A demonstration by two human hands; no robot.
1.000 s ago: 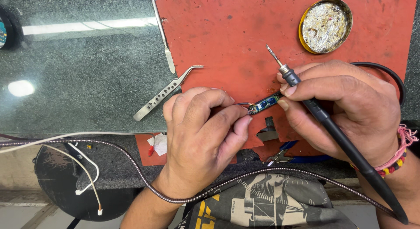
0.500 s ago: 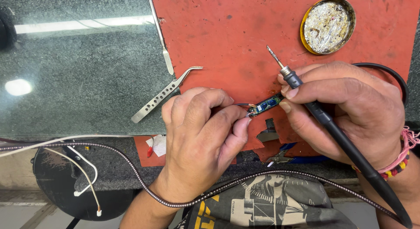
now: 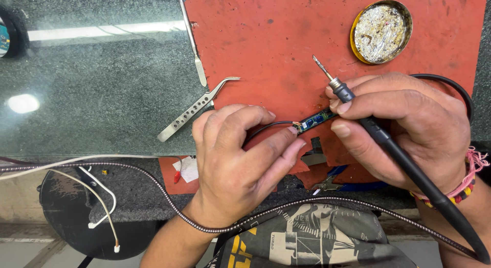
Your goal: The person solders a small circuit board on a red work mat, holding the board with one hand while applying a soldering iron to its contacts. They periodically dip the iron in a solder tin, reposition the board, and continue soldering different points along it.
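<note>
The left hand (image 3: 232, 163) pinches one end of a small narrow blue-green circuit board (image 3: 314, 120), its grip closed on the board and a thin black wire (image 3: 266, 127). The right hand (image 3: 404, 127) takes the board's other end between thumb and forefinger while its grip also holds a black-handled soldering iron (image 3: 388, 145), metal tip pointing up and away from the board. Under both grips lies a worn red rubber mat (image 3: 276, 38) on the counter (image 3: 97, 94). Beyond the left grip rest bent steel tweezers (image 3: 197, 108); beyond the right grip, a round yellow-rimmed tin of silvery residue (image 3: 381, 30).
</note>
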